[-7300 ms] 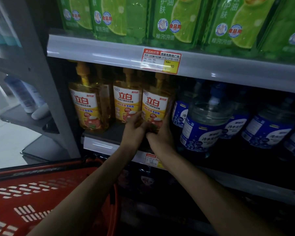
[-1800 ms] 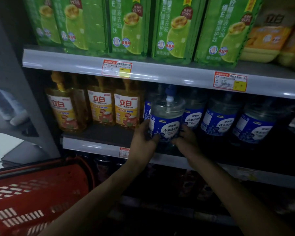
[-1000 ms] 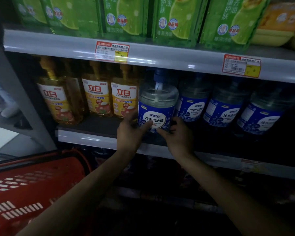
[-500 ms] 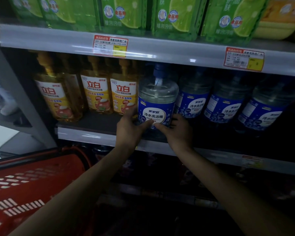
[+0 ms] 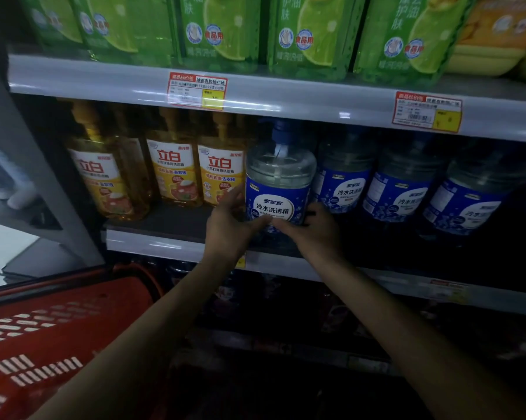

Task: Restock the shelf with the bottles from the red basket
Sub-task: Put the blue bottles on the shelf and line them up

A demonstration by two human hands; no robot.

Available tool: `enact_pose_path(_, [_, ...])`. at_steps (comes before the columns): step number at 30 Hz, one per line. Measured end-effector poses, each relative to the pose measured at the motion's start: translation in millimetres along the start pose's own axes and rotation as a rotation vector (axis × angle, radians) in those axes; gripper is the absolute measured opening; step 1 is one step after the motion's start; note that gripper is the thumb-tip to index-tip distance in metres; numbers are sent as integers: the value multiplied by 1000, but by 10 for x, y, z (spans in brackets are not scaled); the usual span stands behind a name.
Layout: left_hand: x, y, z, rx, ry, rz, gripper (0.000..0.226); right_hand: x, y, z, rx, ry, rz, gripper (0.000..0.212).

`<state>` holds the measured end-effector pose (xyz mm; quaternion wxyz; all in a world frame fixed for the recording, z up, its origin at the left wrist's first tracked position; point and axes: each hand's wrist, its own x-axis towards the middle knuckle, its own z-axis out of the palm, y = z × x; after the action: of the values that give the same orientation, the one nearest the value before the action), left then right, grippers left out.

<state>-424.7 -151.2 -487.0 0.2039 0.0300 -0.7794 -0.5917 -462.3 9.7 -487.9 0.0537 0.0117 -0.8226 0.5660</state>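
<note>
Near left: red basket (image 5: 58, 328), below shelf level. Far left on middle shelf (image 5: 152, 245): yellow bottles (image 5: 172, 174), upright. Then left hand (image 5: 228, 228) grasping left side of blue-label bottle (image 5: 278, 183), thumb across lower label. Bottle upright at shelf front, between yellow bottles and matching bottles (image 5: 404, 183). On its right side, right hand (image 5: 313, 234) grasping, fingers wrapped round, thumb tips nearly meeting; both forearms reach up from near edge

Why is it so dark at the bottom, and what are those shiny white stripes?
Head view: the stripes are glare on the plastic shelf rail; the lowest shelf lies in deep shadow; the front blue bottle reads sharp, the red basket looks soft; the wide lens bends the rail.
</note>
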Motion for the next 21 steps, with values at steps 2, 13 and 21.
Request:
enact_pose_path(2, [8,-3,-1,-35,-4,1,67,-19,-8,-5,38,-10,-11,65])
enact_pose_path(13, [14,-19,-8,-55,-27,15,67,-29,-12,7,2,12,-59,66])
enact_pose_path(21, [-33,16,3,-23,-49,25,56,-121,1,-29,5,45,-89,58])
